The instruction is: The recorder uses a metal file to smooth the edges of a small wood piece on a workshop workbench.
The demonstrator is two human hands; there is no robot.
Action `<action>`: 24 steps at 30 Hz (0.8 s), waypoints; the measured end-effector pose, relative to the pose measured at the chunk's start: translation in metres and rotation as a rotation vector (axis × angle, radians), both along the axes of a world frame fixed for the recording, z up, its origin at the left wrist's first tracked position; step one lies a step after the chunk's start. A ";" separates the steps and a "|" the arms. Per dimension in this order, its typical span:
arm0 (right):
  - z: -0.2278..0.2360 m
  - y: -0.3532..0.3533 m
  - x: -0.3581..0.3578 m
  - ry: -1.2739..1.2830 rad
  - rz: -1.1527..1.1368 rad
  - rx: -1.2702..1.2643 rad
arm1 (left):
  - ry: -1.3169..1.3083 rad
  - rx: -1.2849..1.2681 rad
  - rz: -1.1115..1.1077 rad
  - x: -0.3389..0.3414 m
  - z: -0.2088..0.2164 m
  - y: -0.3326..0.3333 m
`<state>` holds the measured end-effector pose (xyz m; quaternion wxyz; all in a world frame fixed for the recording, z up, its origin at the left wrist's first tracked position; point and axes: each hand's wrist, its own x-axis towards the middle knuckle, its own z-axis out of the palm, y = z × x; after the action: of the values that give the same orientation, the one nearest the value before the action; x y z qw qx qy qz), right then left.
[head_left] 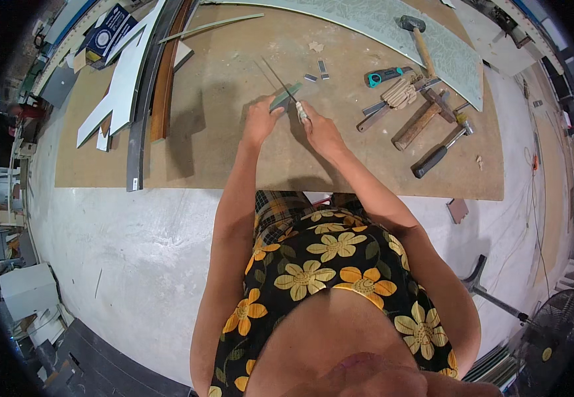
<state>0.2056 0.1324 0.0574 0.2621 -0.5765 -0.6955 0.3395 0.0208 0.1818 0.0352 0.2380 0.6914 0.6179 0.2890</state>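
Note:
My left hand (260,121) is closed on a short green strip (286,96), pressing it near the middle of the brown work table (227,152). In my right hand (322,134) is a long, thin-bladed hand tool (279,77) with a pale handle. Its dark blade slants up and to the left across the strip. Whether the blade is a file or a saw I cannot tell. Two small dark rectangular pieces (323,69) lie just beyond my right hand.
A teal utility knife (385,77), a beige bundle (401,94) and several hammers (423,123) lie at right. Behind them stretches a patterned green-grey sheet (373,30). Long dark and brown boards (162,99) and white cut pieces (116,109) lie at left. A fan (551,337) stands lower right.

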 end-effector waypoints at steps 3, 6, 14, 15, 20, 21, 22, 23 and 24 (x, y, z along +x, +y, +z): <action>-0.013 -0.027 0.009 0.013 -0.012 0.064 | 0.012 0.005 0.004 -0.004 -0.003 0.002; -0.015 -0.063 0.029 0.030 -0.004 0.050 | 0.018 0.021 0.029 -0.008 -0.009 0.001; 0.024 -0.042 0.040 -0.070 0.026 -0.080 | 0.041 0.098 0.050 -0.015 -0.034 0.016; 0.025 -0.039 0.042 -0.075 -0.009 -0.079 | 0.039 0.088 0.048 -0.018 -0.035 0.016; 0.022 -0.041 0.044 -0.019 0.041 -0.070 | 0.110 0.147 0.042 -0.018 -0.033 0.017; 0.021 -0.046 0.045 -0.021 0.018 -0.069 | 0.106 0.150 0.019 -0.016 -0.032 0.018; 0.019 -0.052 0.045 -0.001 0.026 -0.066 | 0.084 0.144 0.013 -0.015 -0.031 0.018; 0.017 -0.059 0.045 0.019 0.034 -0.062 | 0.064 0.137 0.007 -0.013 -0.031 0.018; 0.016 -0.063 0.046 0.004 0.026 -0.064 | 0.062 0.139 -0.003 -0.010 -0.031 0.017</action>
<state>0.2517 0.0694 0.0732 0.2404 -0.5747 -0.6912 0.3664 0.0105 0.1988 0.0045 0.1705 0.7158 0.6024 0.3093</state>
